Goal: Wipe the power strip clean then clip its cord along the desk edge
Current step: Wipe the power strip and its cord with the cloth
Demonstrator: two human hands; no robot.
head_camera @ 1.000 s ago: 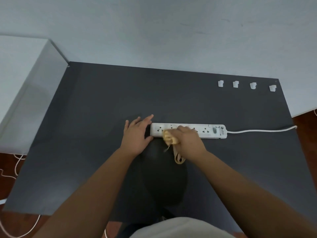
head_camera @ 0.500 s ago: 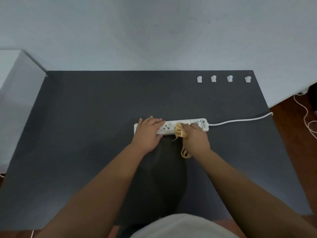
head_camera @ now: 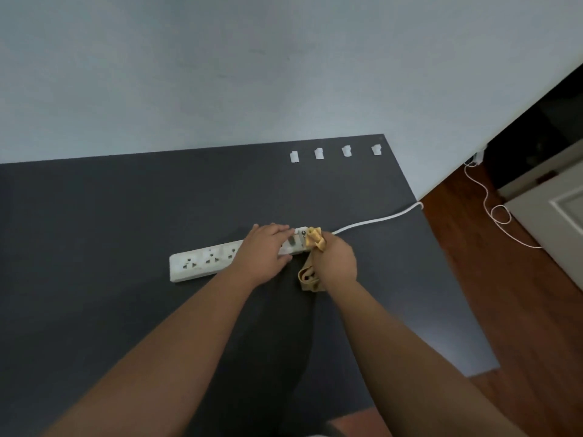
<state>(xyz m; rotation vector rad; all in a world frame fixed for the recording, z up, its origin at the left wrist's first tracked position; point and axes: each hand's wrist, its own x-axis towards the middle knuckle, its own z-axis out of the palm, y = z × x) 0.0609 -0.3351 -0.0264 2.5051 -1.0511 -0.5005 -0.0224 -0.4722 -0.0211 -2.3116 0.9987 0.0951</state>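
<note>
A white power strip (head_camera: pixel 202 260) lies on the dark desk (head_camera: pixel 94 234), slightly tilted. My left hand (head_camera: pixel 263 252) lies flat on its right half, fingers spread, pressing it down. My right hand (head_camera: pixel 336 260) is closed around a yellow cloth (head_camera: pixel 314 239), which touches the strip's switch end. A loose tail of the cloth hangs down onto the desk. The white cord (head_camera: pixel 378 219) runs from that end to the desk's right edge and drops off. Several white cord clips (head_camera: pixel 318 153) sit in a row along the desk's back edge.
A pale wall rises behind the desk. Wooden floor (head_camera: pixel 511 304) lies to the right, with a thin white cable (head_camera: pixel 492 209) looping across it toward a white cabinet (head_camera: pixel 555 197).
My right hand has slid the cloth rightward along the strip to its switch end. My left hand moved right along the strip too. The view has swung to the right.
</note>
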